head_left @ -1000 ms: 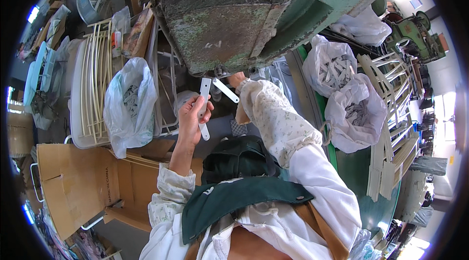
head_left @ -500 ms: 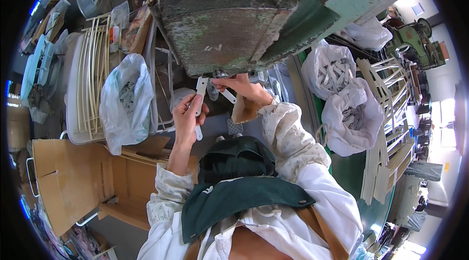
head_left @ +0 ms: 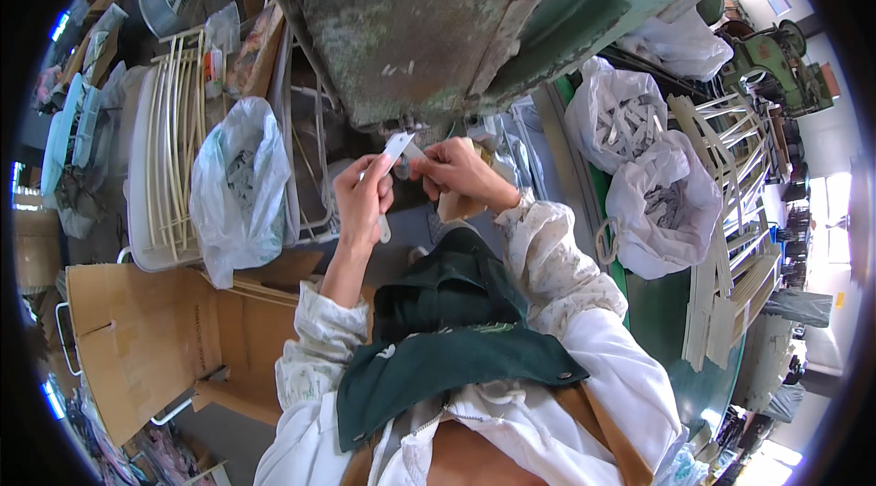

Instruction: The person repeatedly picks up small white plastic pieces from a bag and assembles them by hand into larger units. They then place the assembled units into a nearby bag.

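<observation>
My left hand (head_left: pixel 362 196) is closed round a flat white metal strip (head_left: pixel 399 145) with a hole near its end. The lower end of a strip sticks out below that palm. My right hand (head_left: pixel 453 171) pinches another pale strip (head_left: pixel 412 150), whose upper end meets or lies just beside the left one. Both hands are close together beneath the worn green head of a press machine (head_left: pixel 401 57). The press's lower tooling is mostly hidden behind the strips and fingers.
At the left, a plastic bag (head_left: pixel 239 230) of metal pieces lies by a bin (head_left: pixel 141 185) of long pale strips. Two white sacks (head_left: pixel 593 94) (head_left: pixel 675 253) of metal pieces stand at right, beside stacked slatted frames (head_left: pixel 721 276). A cardboard box (head_left: pixel 141 340) sits at lower left.
My left hand has moved right and slightly up, its strip tilting to the right. The right hand's strip has swung up toward it. The view has shifted slightly.
</observation>
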Demonstrator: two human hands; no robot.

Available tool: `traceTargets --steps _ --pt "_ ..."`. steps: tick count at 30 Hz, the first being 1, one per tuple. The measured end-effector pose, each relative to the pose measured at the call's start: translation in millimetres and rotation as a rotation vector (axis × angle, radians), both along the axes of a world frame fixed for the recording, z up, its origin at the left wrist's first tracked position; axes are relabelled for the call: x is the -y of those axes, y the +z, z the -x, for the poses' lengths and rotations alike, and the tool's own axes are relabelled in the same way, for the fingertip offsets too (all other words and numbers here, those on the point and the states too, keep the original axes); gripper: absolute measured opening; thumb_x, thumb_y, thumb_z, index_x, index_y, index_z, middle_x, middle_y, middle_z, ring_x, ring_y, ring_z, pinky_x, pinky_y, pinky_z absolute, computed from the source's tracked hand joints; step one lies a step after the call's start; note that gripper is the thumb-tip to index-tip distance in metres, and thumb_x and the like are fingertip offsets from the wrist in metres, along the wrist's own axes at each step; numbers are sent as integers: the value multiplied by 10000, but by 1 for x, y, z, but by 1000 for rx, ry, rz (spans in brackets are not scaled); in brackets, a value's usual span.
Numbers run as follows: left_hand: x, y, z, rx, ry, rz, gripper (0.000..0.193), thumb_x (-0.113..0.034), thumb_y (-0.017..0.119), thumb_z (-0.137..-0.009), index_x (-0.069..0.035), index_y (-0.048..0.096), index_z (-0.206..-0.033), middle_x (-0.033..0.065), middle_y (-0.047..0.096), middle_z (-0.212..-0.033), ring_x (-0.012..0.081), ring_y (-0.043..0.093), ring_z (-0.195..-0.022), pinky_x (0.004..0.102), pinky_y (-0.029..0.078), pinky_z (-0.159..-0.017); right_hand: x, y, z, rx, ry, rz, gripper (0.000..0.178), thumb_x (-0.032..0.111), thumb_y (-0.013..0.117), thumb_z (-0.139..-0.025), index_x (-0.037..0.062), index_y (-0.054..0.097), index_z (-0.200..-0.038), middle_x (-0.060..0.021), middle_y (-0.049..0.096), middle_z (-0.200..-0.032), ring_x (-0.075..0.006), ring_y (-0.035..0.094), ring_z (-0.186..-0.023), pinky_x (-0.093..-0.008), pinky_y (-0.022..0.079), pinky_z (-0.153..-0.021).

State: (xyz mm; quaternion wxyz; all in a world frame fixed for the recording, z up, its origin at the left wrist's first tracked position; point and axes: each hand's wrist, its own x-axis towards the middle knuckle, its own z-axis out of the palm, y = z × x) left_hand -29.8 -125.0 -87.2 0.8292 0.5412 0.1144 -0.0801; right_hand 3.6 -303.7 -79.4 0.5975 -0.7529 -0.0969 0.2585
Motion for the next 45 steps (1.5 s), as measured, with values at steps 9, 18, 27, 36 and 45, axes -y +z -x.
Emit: traceTargets --steps 9,18,27,36,45 --pt "-2 0 1 28 8 -56 240 -201 591 -914 21 639 -837 -69 380 -534 2 331 -421 179 227 -373 -8 -1 4 -215 -89 -137 336 269 547 -937 0 623 -751 -32 548 -531 -68 440 -447 -216 301 -420" --pt "1 -16 -3 -80 -14 -89 222 -179 582 -908 27 638 -848 -58 403 -537 15 347 -426 191 242 -377 -9 -2 5 -239 -113 -149 334 266 543 -943 2 615 -753 -18 521 -531 -62 416 -447 -214 273 -427" --pt "-15 -17 6 -77 -26 -47 235 -194 619 -896 35 629 -848 -41 427 -544 21 362 -418 175 243 -379 6 -15 21 -210 -20 -164 350 295 454 -991 4 612 -877 -3 533 -569 -43 414 -472 -201 298 -448" --pt "-20 -14 0 -118 -43 -12 235 -221 639 -882 11 638 -842 -60 402 -534 20 342 -388 181 197 -365 3 -14 21 -95 -9 -196 333 252 484 -979 -23 593 -826 4 487 -586 -60 421 -508 -217 292 -459" --pt "-27 -33 57 -232 -218 298 299 -141 467 -912 25 570 -1137 106 607 -854 134 500 -622 243 396 -566 95 -22 22 -116 -689 -328 223 183 503 -923 10 632 -868 10 519 -608 -59 440 -508 -202 291 -443"
